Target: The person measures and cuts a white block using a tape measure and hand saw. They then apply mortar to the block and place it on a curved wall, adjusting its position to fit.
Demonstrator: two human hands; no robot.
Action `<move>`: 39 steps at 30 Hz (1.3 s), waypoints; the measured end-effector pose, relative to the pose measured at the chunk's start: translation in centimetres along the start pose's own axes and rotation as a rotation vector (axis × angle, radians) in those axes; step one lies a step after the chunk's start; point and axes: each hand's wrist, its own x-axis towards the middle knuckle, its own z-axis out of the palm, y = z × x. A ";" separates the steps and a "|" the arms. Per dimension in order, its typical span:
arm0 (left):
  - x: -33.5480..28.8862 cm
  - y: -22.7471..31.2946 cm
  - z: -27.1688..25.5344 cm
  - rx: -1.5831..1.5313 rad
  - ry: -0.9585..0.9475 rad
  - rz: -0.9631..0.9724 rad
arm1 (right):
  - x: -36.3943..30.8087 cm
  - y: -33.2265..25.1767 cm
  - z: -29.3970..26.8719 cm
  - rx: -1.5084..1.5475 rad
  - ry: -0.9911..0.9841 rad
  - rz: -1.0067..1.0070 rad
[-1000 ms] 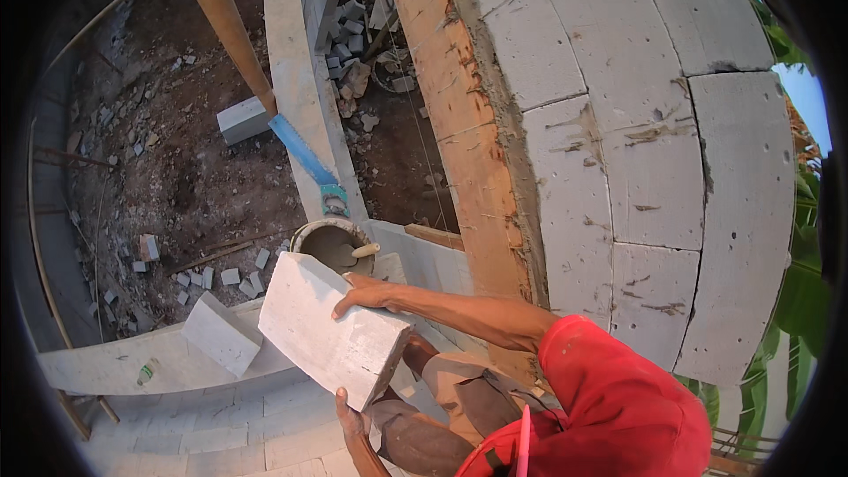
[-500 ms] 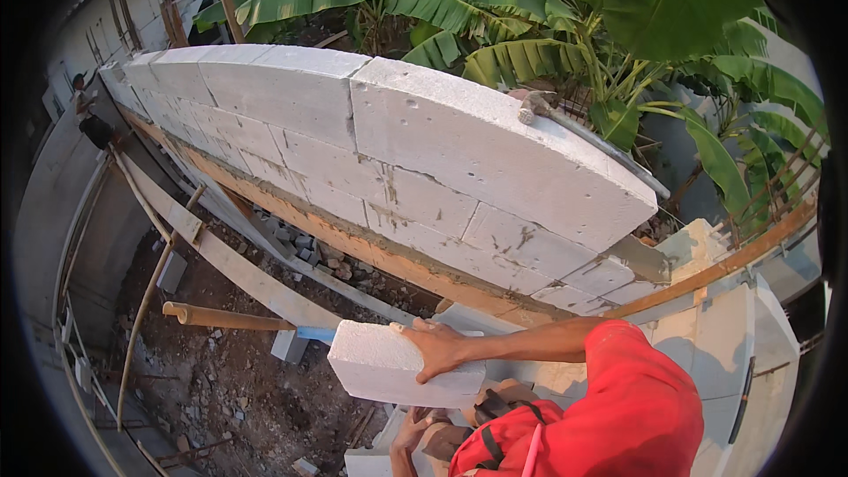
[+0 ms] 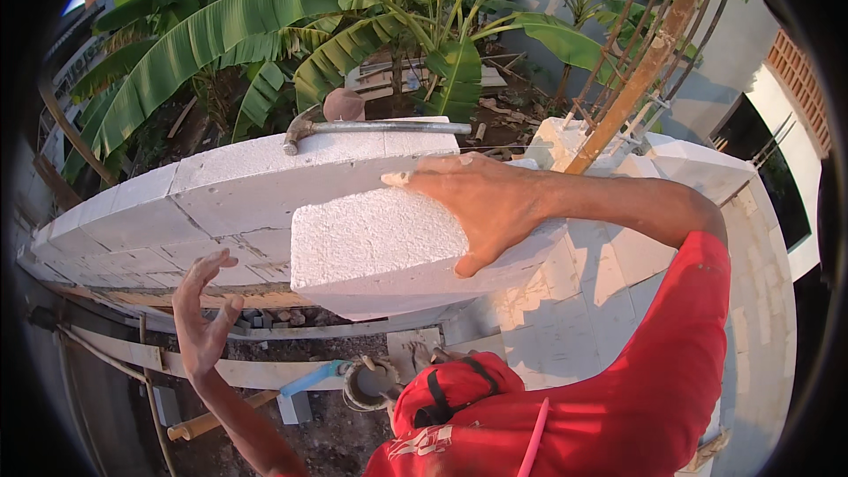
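A white lightweight concrete block [image 3: 371, 243] is held up against the near side of a block wall [image 3: 256, 177], close to the wall's top. Spread over the block's upper face and edge, my right hand [image 3: 495, 203] grips it with the thumb on the near side. My left hand [image 3: 205, 318] is off the block, left of it, with fingers apart and nothing in them. On top of the wall, behind the block, lies a hammer [image 3: 380, 126] with a metal handle. The block's underside is mostly hidden.
Below stands a bucket [image 3: 371, 384] of grey mix beside a plank walkway [image 3: 252, 373]. A slanted wooden post [image 3: 640, 62] and steel rods rise at the right. A round brownish object [image 3: 344, 105] sits behind the hammer. Banana plants [image 3: 221, 31] grow beyond the wall.
The block has gone up from low beside my body to the wall's upper part, in my right hand. My left hand has moved from below the block to its left. The view has turned right.
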 end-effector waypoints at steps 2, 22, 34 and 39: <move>8.6 -0.6 2.3 0.069 0.002 0.092 | -2.1 1.0 -5.9 -0.134 0.101 0.023; 23.3 -10.4 7.4 0.486 -0.209 0.175 | -6.1 18.7 -18.4 -0.382 0.222 0.314; 22.3 -12.7 6.9 0.452 -0.125 0.084 | -9.7 21.6 -16.0 -0.405 0.190 0.459; 22.5 -12.6 7.1 0.384 -0.135 0.094 | -10.3 22.5 -14.5 -0.319 0.098 0.531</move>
